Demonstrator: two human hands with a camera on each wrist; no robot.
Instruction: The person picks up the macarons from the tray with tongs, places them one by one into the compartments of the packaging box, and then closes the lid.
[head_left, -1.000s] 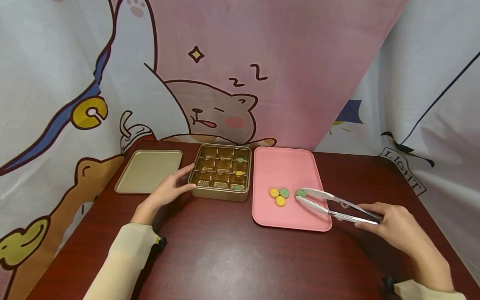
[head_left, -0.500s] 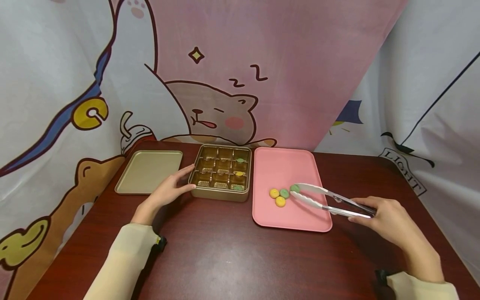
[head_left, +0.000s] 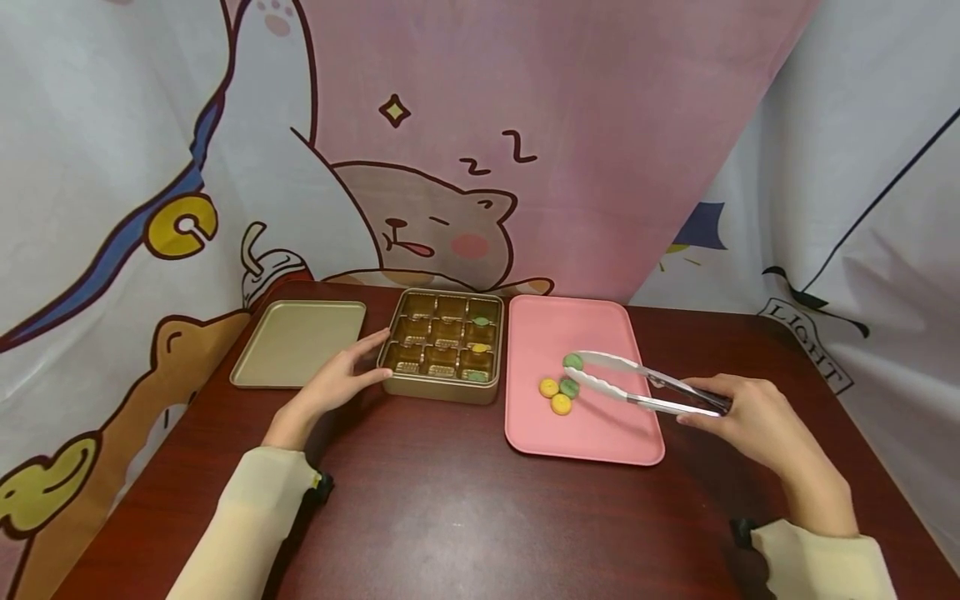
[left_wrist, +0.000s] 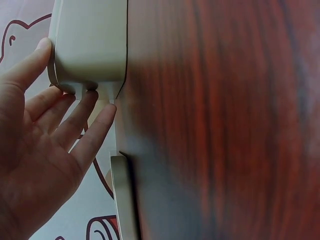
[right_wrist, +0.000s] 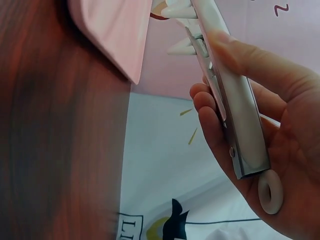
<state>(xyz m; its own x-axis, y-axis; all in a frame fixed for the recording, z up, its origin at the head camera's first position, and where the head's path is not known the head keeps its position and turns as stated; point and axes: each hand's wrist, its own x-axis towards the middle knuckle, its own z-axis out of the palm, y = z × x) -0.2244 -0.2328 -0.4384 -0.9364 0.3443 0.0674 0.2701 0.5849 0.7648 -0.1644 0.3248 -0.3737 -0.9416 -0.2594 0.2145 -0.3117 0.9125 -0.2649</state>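
In the head view my right hand (head_left: 750,417) grips metal tongs (head_left: 660,385) with white tips. A small green round candy-like piece (head_left: 573,361) sits between the tips over the pink tray (head_left: 585,442). Close below it on the tray are another green piece (head_left: 569,389) and two yellow pieces (head_left: 561,405). My left hand (head_left: 341,385) touches the left side of a gold box (head_left: 442,389), fingers and thumb spread. The left wrist view shows these fingers extended against the box wall (left_wrist: 92,45). Small pieces lie in the right column of the box's divided insert.
A flat gold lid (head_left: 300,343) lies left of the box. The pink tray stands close to the box's right side. Brown wooden tabletop (head_left: 450,517) extends in front, and a printed cloth (head_left: 600,150) hangs behind.
My right hand has moved left with the tongs, carrying the green piece from the tray's right part to above the other pieces. The left hand has stayed on the box.
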